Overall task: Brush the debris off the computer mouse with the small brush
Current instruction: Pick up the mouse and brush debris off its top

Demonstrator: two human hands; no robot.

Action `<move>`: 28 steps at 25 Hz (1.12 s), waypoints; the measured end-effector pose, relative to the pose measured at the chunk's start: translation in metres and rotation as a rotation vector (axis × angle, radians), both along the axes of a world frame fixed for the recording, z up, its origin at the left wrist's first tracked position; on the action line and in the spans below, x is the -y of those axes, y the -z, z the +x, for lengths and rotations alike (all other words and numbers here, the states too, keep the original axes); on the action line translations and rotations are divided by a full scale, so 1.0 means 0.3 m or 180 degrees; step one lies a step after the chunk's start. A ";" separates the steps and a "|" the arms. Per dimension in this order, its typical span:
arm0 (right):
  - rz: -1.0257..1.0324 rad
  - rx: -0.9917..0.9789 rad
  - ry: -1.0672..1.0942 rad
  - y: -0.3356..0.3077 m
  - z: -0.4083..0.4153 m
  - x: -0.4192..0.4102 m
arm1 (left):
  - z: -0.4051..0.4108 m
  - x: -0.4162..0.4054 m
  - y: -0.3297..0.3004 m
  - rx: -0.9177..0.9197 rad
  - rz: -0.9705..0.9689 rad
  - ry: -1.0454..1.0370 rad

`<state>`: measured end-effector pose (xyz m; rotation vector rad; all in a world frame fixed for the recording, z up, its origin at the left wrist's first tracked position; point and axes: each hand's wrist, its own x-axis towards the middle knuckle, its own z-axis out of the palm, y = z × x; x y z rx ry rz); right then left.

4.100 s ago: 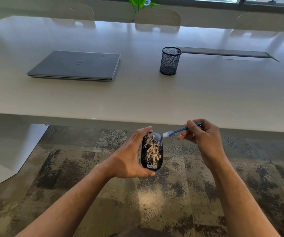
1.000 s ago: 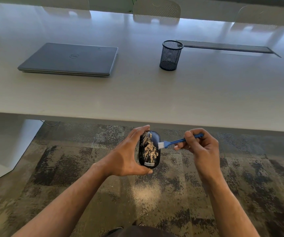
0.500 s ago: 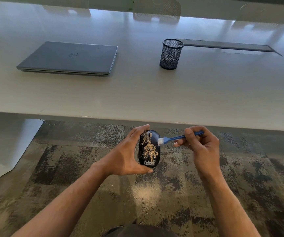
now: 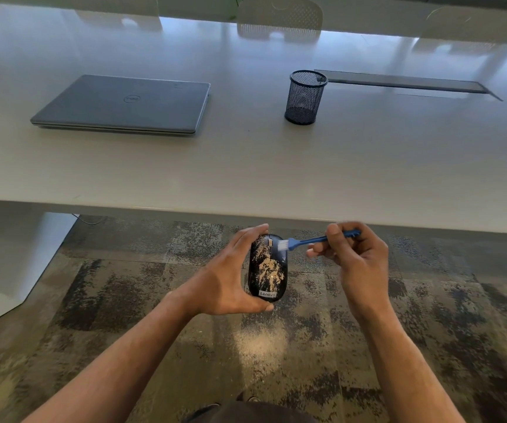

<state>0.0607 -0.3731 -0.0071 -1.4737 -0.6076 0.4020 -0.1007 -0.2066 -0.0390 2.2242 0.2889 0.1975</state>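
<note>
Your left hand (image 4: 228,282) grips the dusty mouse (image 4: 267,268); your right hand (image 4: 359,261) pinches the brush (image 4: 313,240), bristles on its top.

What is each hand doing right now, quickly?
Left hand: closed around the mouse, holding it up.
Right hand: closed on the brush, bristles at the mouse's front end.

Hidden, cropped and blurred parts

The left hand (image 4: 229,279) hides the black tan-speckled computer mouse's (image 4: 267,268) left side; the right hand's fingers (image 4: 318,251) blur; pale perforated chairs (image 4: 279,13) are cropped at the top edge.
</note>
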 end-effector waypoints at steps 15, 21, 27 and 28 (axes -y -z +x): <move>0.0032 -0.0271 -0.0061 0.019 -0.005 -0.009 | 0.009 0.007 -0.005 0.0002 -0.0067 0.0034; -0.0043 -0.0284 0.0246 0.026 0.027 0.027 | 0.006 0.014 -0.005 0.0031 -0.0009 0.0015; 0.0076 -0.0287 -0.0026 0.041 -0.017 0.017 | 0.011 0.010 -0.004 0.0062 -0.0070 0.0077; 0.0063 -0.0314 0.0033 0.044 -0.014 0.025 | 0.009 0.010 -0.003 0.0069 -0.0046 0.0068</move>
